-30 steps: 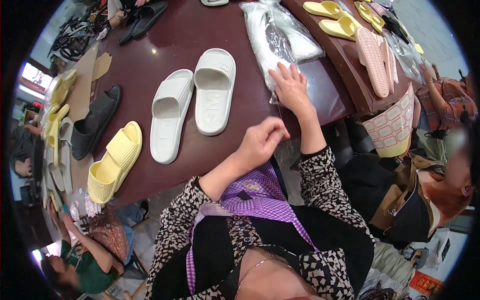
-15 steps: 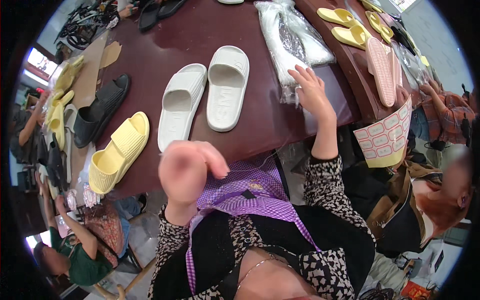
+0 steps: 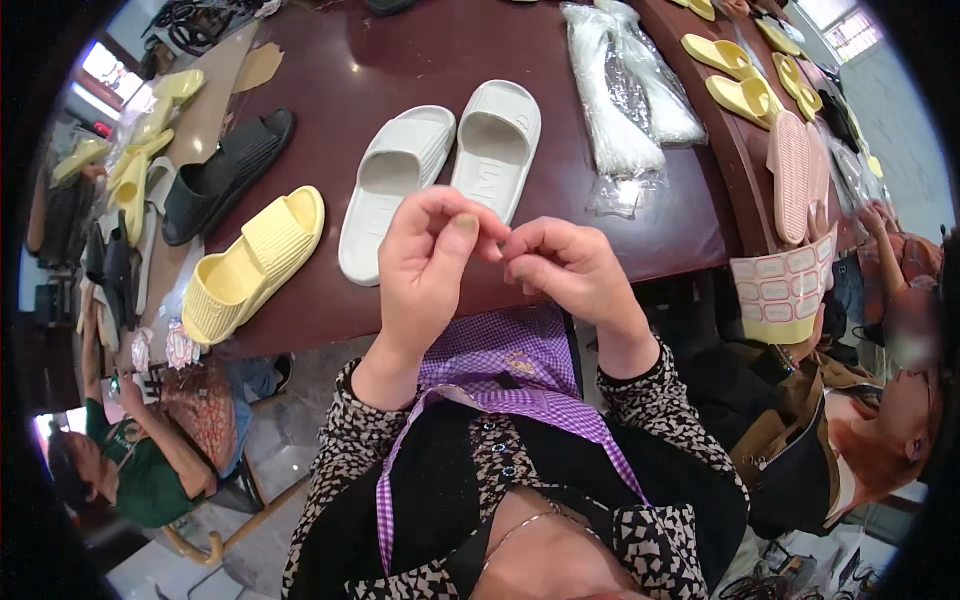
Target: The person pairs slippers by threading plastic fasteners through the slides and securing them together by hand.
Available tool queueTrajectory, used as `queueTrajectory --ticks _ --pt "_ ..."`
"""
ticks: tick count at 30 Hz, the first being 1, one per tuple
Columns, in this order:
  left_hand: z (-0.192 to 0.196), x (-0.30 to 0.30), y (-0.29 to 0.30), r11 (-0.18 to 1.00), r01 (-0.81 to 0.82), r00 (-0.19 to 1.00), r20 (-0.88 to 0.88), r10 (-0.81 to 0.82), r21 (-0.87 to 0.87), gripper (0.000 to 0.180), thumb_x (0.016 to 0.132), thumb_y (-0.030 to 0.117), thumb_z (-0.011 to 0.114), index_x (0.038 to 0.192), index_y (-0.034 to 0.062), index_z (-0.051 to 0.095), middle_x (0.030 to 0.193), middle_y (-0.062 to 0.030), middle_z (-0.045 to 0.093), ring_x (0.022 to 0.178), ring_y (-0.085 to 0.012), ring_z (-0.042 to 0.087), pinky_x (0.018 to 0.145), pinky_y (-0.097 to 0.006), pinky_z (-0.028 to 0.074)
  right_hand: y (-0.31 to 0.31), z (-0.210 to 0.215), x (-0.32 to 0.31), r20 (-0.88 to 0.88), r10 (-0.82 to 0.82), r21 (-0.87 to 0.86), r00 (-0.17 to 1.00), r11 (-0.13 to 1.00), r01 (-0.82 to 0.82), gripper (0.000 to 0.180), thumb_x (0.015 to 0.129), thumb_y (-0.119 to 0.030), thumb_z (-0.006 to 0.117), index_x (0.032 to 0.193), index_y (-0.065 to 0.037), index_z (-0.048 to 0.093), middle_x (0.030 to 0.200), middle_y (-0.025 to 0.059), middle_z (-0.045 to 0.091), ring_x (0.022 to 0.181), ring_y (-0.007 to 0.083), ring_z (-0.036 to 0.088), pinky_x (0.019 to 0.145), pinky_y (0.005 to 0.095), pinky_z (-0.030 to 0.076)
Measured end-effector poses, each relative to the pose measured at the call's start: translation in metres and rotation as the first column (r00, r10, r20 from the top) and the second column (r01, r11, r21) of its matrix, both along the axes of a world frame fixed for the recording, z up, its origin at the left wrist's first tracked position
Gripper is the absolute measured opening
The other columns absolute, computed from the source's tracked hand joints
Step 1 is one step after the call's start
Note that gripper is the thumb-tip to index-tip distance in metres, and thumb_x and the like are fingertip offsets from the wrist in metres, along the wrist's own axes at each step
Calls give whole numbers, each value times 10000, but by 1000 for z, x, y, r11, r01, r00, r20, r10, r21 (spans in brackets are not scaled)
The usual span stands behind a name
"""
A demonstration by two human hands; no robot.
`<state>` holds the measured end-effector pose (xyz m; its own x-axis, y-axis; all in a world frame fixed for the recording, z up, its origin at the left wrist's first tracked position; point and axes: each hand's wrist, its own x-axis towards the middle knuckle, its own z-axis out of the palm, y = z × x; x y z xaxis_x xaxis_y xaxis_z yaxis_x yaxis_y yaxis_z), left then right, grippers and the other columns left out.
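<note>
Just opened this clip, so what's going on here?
A person holds their left hand and right hand close together at the edge of a dark red table, fingers pinched; whether something thin is between them is too small to tell. Just beyond lies a pair of whitish slippers, with a yellow slipper and a black slipper to the left. White bundles in clear plastic lie to the right, touched by neither hand.

bright window upper left, glare on glossy tabletop, bent edges, black corners
</note>
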<state>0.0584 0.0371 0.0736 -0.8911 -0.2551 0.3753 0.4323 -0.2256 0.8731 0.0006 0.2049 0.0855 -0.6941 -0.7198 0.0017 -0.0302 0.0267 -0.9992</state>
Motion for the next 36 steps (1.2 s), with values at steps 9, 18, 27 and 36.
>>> queueTrajectory --ticks 9,18,27,36 --pt "-18 10 8 909 227 877 333 -347 350 253 939 71 524 1170 -30 499 888 -140 634 557 -73 534 499 -181 438 -14 4 -26 60 -243 -328 968 911 249 122 861 38 577 978 8 558 800 91 630 620 102 566 545 223 470" --pt "-16 24 -11 761 460 610 461 -645 457 194 918 56 551 1077 -52 572 816 -147 641 444 -48 462 415 -163 377 -4 11 -50 -60 -423 -359 904 854 376 87 863 48 567 942 15 555 793 107 635 594 112 562 544 225 471" --pt "-18 23 -22 743 491 531 520 -669 455 166 910 48 562 1038 -50 602 778 -118 652 459 -31 463 422 -154 374 -20 5 -48 -109 -430 -323 896 868 377 104 867 39 571 967 11 572 792 99 642 599 88 558 541 214 461" --pt "-10 35 -33 346 -104 992 -72 104 -932 107 805 11 622 910 -7 612 792 -109 614 679 -235 605 599 -320 491 -9 -50 -36 -205 -257 138 944 947 288 146 858 -7 570 969 24 658 728 26 637 596 58 560 526 199 449"
